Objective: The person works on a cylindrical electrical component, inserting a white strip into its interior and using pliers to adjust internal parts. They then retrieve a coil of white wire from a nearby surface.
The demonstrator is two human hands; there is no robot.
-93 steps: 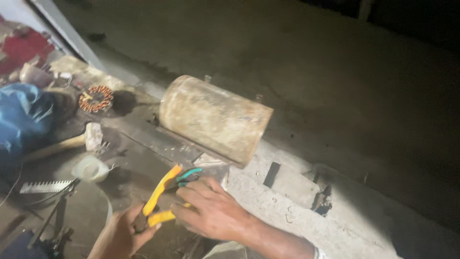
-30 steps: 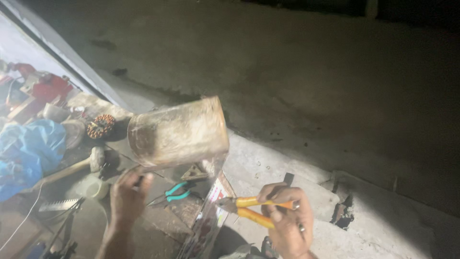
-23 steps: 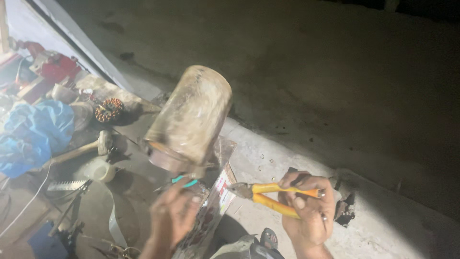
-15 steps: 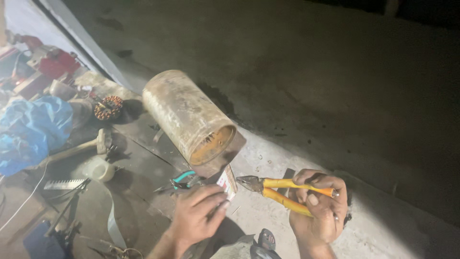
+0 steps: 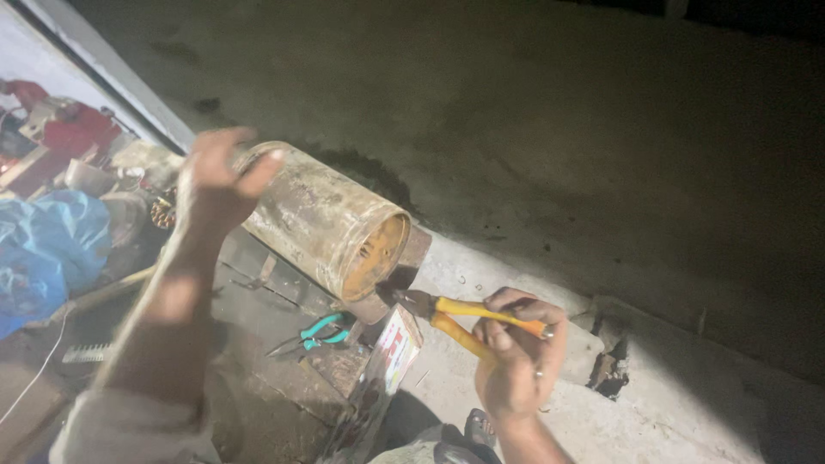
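**Pliers at the mouth of the rusty drum**

A rusty metal cylinder (image 5: 322, 223) lies on its side on the cluttered worktop (image 5: 266, 378), its open orange-tinted end turned toward the person. The left hand (image 5: 215, 185) rests on the far upper end of the cylinder, fingers loosely spread, steadying it rather than clamping it. The right hand (image 5: 516, 357) is closed round the yellow handles of a pair of pliers (image 5: 455, 314), and the dark nose of the tool sits right at the lower rim of the cylinder's open end; whether it bites on anything there is too dark to tell.

By the look of it the work on that rim is only starting: the cylinder looks whole and nothing lies pulled out beside it.

A smaller pair of green-handled pliers (image 5: 314, 333) lies unused just below the cylinder, beside a printed packet (image 5: 387, 365). Off to the left sit a blue bag (image 5: 47, 249) and a red cloth (image 5: 77, 129).
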